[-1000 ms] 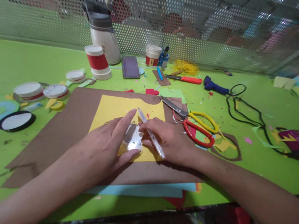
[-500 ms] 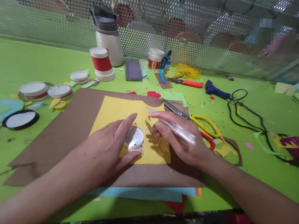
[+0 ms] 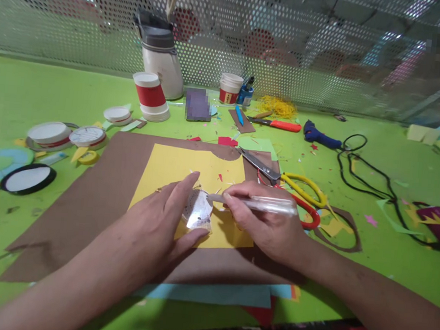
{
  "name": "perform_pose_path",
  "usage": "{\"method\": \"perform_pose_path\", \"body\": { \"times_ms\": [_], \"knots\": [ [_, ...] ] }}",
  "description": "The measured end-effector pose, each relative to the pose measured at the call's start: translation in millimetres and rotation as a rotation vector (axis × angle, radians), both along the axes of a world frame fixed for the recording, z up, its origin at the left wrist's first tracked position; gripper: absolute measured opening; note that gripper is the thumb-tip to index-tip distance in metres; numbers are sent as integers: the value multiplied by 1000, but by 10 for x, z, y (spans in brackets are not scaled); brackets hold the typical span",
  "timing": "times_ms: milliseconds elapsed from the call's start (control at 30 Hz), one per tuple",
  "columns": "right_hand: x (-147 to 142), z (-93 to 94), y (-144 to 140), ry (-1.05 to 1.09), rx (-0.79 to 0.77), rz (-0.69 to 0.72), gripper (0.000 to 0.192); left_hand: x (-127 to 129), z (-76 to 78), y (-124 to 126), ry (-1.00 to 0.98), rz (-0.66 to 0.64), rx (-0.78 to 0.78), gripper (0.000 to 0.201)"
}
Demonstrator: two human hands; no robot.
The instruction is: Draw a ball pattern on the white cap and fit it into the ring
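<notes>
A round, clear plastic disc [image 3: 198, 208] with markings lies on a sheet of yellow paper [image 3: 174, 163]. My left hand [image 3: 157, 213] steadies it, with thumb and forefinger spread around its left side; the other fingers are partly hidden. In my right hand [image 3: 264, 215] a pen [image 3: 274, 205] with a see-through barrel is pinched, lying almost level, its tip at the disc's right edge. Small red and white scraps dot the paper above. Just beyond my right hand lie scissors [image 3: 260, 166] with one yellow and one red handle, slightly parted.
Brown sheets [image 3: 86, 199] lie under the yellow paper, above blue paper [image 3: 208, 293]. Behind stand a red-and-white cup [image 3: 149, 96] and a jug [image 3: 161, 62]. A knife [image 3: 285, 125] and a glue gun [image 3: 320, 136] with a black cord lie at back right. Round lids [image 3: 49, 133] sit left.
My right hand has lowered and tilted the pen flatter, bringing its tip from above the paper to the disc's right edge. The left hand stays on the disc.
</notes>
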State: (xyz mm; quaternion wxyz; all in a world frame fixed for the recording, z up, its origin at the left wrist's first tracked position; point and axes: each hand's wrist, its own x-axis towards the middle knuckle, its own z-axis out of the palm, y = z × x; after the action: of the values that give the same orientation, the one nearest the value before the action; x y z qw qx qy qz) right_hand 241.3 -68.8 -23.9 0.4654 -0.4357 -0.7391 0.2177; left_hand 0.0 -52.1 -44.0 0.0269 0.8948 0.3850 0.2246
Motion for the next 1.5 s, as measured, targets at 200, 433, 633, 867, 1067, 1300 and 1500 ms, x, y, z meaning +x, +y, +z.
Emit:
{"method": "perform_pose_path", "body": {
  "times_ms": [200, 433, 633, 867, 1067, 1300, 1500],
  "knots": [
    [1, -32, -7, -4, -10, -13, 10, 4, 0, -12, -29, 11, -9, 78],
    [-10, -41, -11, -10, -17, -5, 10, 18, -2, 16, -10, 5, -12, 77],
    [-15, -42, -18, -9, -22, -5, 11, 19, -16, 0, -14, 8, 7, 75],
    [-8, -61, -12, -9, -19, 6, 11, 13, -13, -16, 0, 16, 3, 73],
    [-21, -48, 1, -7, -30, -1, 12, 24, -1, -11, 7, 24, -20, 71],
    [-13, -63, 7, -20, -16, -7, 11, 26, 0, -11, 5, 23, -6, 65],
    [-21, -71, 10, -21, 15, -7, 10, 19, -29, -4, -5, 25, 2, 63]
  ]
}}
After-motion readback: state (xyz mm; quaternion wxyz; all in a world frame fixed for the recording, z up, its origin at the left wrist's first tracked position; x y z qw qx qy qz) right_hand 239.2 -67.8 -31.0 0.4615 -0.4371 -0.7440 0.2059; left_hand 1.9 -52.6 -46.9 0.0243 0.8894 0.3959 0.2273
